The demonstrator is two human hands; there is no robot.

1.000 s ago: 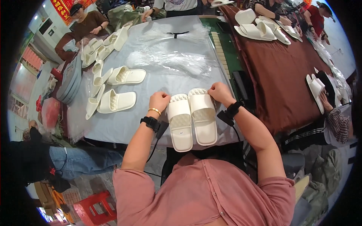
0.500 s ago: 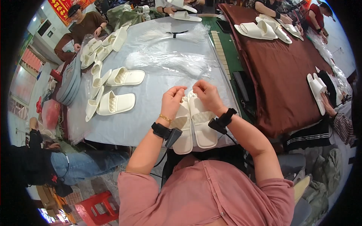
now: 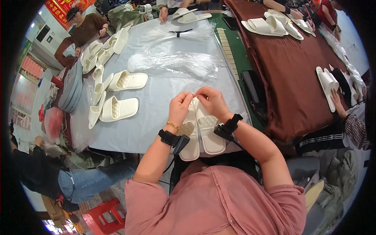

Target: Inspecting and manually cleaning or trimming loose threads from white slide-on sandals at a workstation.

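Observation:
A pair of cream slippers [image 3: 213,141] lies side by side at the table's near edge, straps toward me. Over their far ends, my left hand [image 3: 180,108] and my right hand [image 3: 214,102] come together, thumb and fingers of each pinched. Both sets of fingertips meet just above the slippers. Whatever they pinch is too thin or too hidden to make out. Beyond my hands lies a loose bundle of thin clear plastic strands [image 3: 176,64]. Behind it is another strand bundle [image 3: 156,36] with a black band round it.
Two single slippers [image 3: 127,109] rest left on the grey-covered table [image 3: 152,133], with more slippers [image 3: 102,55] along its left edge. A brown-covered table [image 3: 290,86] stands to the right, holding several slippers [image 3: 264,27]. Other people work around both tables; a red stool [image 3: 103,217] stands lower left.
My hands, apart half a second ago, have drawn together until the fingertips meet. The pair of slippers stays in place. At the far edge, another person's hand has moved left, off the slippers there.

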